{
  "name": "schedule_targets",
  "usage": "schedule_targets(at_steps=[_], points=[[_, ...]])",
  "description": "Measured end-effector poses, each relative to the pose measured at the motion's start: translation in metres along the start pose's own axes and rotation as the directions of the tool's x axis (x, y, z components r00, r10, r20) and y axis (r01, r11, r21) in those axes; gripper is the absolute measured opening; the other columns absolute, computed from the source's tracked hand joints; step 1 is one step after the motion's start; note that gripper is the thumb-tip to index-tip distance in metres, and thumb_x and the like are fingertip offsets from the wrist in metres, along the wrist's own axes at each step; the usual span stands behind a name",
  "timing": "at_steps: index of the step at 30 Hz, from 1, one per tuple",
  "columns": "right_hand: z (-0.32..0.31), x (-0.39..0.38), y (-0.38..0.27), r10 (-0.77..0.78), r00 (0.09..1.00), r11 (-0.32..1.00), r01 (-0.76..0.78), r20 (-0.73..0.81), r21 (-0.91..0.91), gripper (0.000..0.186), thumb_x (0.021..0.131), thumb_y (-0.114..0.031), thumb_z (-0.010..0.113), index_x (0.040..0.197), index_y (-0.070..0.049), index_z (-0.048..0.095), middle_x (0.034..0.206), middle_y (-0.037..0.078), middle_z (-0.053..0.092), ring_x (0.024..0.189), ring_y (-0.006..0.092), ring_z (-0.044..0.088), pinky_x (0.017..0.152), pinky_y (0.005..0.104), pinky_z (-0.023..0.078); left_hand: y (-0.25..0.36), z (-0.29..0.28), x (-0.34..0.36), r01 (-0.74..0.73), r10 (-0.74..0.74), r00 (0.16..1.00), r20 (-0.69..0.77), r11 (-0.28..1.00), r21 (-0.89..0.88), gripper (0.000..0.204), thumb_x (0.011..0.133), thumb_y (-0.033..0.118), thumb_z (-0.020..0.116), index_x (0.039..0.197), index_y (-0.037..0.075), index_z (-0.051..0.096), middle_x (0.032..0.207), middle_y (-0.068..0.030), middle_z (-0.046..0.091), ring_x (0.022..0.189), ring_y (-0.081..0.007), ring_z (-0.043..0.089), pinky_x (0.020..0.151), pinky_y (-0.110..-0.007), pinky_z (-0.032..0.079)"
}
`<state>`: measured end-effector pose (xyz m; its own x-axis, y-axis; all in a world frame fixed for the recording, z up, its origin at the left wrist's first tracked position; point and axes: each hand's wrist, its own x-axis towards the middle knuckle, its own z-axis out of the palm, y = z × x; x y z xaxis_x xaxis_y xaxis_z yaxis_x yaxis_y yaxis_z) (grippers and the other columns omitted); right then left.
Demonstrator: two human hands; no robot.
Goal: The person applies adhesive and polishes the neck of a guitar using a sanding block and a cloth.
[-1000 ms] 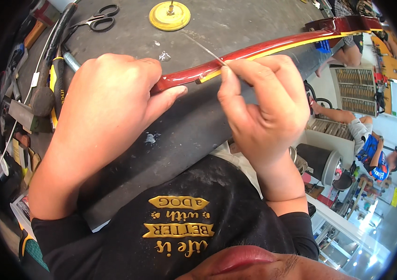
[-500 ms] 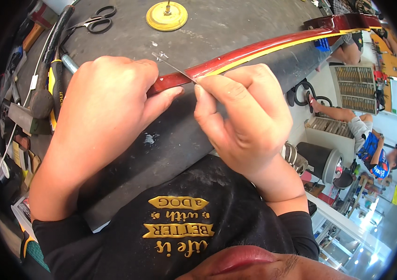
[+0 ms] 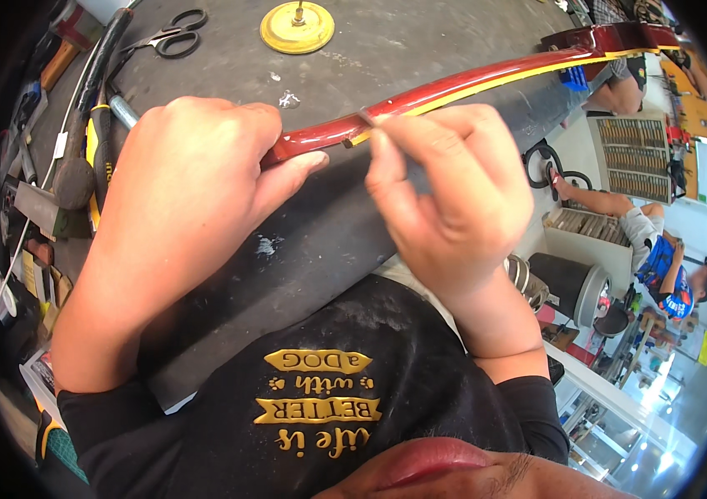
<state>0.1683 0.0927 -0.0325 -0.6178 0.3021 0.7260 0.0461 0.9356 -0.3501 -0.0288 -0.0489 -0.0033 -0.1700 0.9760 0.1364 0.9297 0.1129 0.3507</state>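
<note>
A glossy dark red guitar neck (image 3: pixel 462 79) with a yellow edge runs from the middle toward the far right. My left hand (image 3: pixel 195 158) is closed round its near left end, thumb on the front side. My right hand (image 3: pixel 453 179) pinches a thin metal strip (image 3: pixel 367 117), probably a small file, between thumb and forefinger. The strip lies at the neck near a small notch by the yellow edge; most of it is hidden by the fingers and blurred. Both hands are above the front edge of the dark bench (image 3: pixel 229 291).
A yellow disc with a metal stem (image 3: pixel 297 29) stands at the back. Black-handled scissors (image 3: pixel 177 37) lie at the far left, beside a hammer (image 3: pixel 79 166) and several tools. On the right are a bin (image 3: pixel 570 287), a drawer rack (image 3: pixel 632 154) and a seated person (image 3: pixel 665 266).
My right hand has shifted a little to the right with the metal strip, uncovering the notch in the neck. The left hand keeps its hold in nearly the same place.
</note>
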Motion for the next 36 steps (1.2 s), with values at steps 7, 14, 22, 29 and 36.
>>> schedule_targets(at_steps=[7, 14, 22, 29, 36], points=[[-0.004, -0.001, 0.001, 0.033, 0.999, 0.998, -0.033, -0.009, -0.05, 0.033, 0.076, 0.009, 0.09, 0.107, 0.0, 0.081, 0.093, 0.01, 0.071, 0.081, 0.0284, 0.069, 0.073, 0.0386, 0.058, 0.002, -0.002, 0.0, 0.03, -0.03, 0.999, 0.014, 1.0, 0.0, 0.034, 0.093, 0.028, 0.09, 0.087, 0.0, 0.072, 0.075, -0.0213, 0.068, 0.074, -0.0437, 0.07, 0.066, -0.052, 0.052], [-0.004, -0.001, -0.012, 0.046, 0.998, 0.999, -0.047, 0.052, 0.02, 0.029, 0.084, 0.009, 0.089, 0.111, -0.001, 0.084, 0.095, 0.009, 0.074, 0.083, 0.0235, 0.071, 0.074, 0.0344, 0.058, 0.003, 0.0, -0.002, 0.027, -0.027, 1.0, 0.0, 0.999, -0.019, 0.034, 0.093, 0.027, 0.09, 0.086, 0.0, 0.071, 0.075, -0.0212, 0.067, 0.073, -0.0436, 0.069, 0.065, -0.052, 0.051], [-0.001, -0.007, -0.016, 0.035, 0.998, 0.997, -0.039, 0.057, 0.062, 0.029, 0.084, 0.009, 0.09, 0.11, 0.0, 0.084, 0.093, 0.009, 0.074, 0.078, 0.022, 0.07, 0.07, 0.0327, 0.057, 0.003, -0.002, -0.002, 0.036, -0.035, 0.999, 0.017, 0.999, -0.013, 0.035, 0.094, 0.029, 0.089, 0.086, 0.0, 0.071, 0.075, -0.0211, 0.067, 0.075, -0.0437, 0.069, 0.068, -0.052, 0.052], [-0.05, 0.066, 0.027, 0.164, 0.98, 0.918, -0.192, -0.111, -0.347, 0.01, 0.1, -0.008, 0.086, 0.107, 0.0, 0.084, 0.092, 0.006, 0.079, 0.071, 0.0119, 0.066, 0.071, 0.029, 0.053, 0.006, -0.004, 0.003, 0.021, -0.021, 1.0, 0.007, 1.0, -0.006, 0.038, 0.095, 0.03, 0.09, 0.085, -0.001, 0.07, 0.074, -0.021, 0.067, 0.073, -0.0442, 0.069, 0.067, -0.052, 0.053], [-0.046, 0.081, 0.062, 0.214, 0.973, 0.939, -0.182, 0.082, -0.293, 0.033, 0.104, -0.021, 0.08, 0.13, -0.001, 0.079, 0.117, 0.016, 0.08, 0.102, 0.0271, 0.075, 0.093, 0.0393, 0.059, -0.001, -0.003, -0.002, 0.017, -0.017, 1.0, 0.003, 1.0, -0.024, 0.04, 0.094, 0.03, 0.091, 0.083, -0.001, 0.068, 0.074, -0.02, 0.068, 0.073, -0.0431, 0.07, 0.067, -0.052, 0.054]])
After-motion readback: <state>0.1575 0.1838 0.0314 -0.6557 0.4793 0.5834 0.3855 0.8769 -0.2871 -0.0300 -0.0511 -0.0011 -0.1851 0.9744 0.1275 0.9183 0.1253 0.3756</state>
